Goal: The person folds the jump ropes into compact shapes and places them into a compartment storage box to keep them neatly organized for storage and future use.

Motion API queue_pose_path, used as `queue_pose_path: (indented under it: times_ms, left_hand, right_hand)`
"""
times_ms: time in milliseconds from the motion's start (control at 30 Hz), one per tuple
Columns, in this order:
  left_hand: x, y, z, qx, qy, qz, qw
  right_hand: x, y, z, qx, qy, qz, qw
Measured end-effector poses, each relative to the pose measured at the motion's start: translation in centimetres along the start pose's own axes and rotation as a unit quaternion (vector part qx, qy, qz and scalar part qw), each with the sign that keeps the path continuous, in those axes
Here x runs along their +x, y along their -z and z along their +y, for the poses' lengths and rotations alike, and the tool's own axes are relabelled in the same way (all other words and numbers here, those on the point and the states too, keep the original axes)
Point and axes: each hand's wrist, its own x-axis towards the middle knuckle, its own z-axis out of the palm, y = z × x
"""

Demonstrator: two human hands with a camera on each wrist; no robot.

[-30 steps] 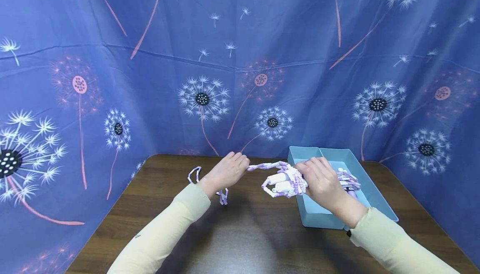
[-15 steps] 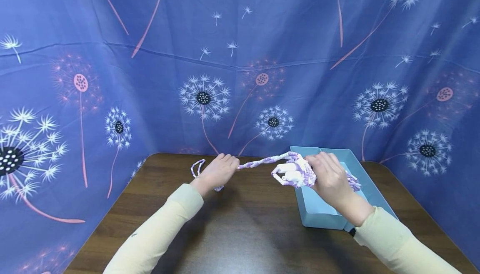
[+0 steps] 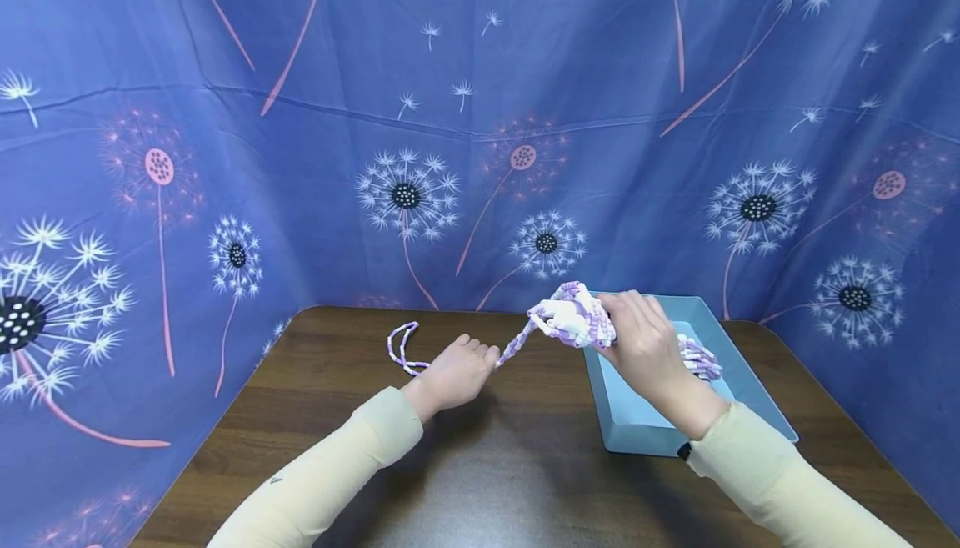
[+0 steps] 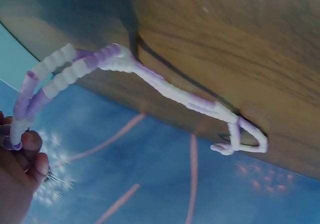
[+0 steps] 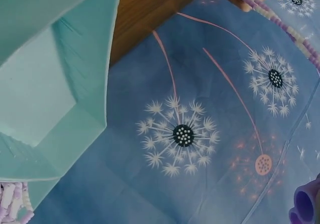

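Note:
A beaded jump rope in purple and white (image 3: 570, 314) is bunched up in my right hand (image 3: 645, 352), which grips it above the near-left part of a blue bin. A purple tube-like end (image 5: 305, 206) shows at the edge of the right wrist view. My left hand (image 3: 459, 371), over the table to the left, pinches a doubled strand of the same rope. Between the hands this strand slopes up to the bundle. Past the left hand, the free beaded loop (image 4: 200, 103) trails out over the wood.
Inside the light blue bin (image 3: 645, 439) at the right lies another bundle of purple and white beaded rope (image 3: 699, 358). The brown wooden table (image 3: 480, 481) ends at a blue dandelion-print cloth (image 3: 480, 223) behind and at both sides.
The left hand first drew left, stretching the strand, then came back right and lower. The right hand rose slightly with the bundle, which has turned so its white handles no longer show.

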Motion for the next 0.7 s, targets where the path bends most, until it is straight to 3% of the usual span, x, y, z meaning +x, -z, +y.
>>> queue_pose_path:
  times_ms: [200,433,700]
  left_hand:
    - [0.0,0.8,2.1,0.019,-0.016,-0.031,0.9992]
    - [-0.3,1.3,3.5,0.011,-0.061,-0.014,0.9979]
    - [-0.1,2.3,4.4,0.023,-0.067,0.0,0.9975]
  right_hand:
    - [0.3,-0.2,0.1,-0.037,-0.04,-0.014,0.9984]
    - [0.2,-0.2,1.1,-0.072,-0.088,-0.043,0.9926]
    - [-0.2,-0.4,2.0,-0.084,-0.133,-0.058,0.9859]
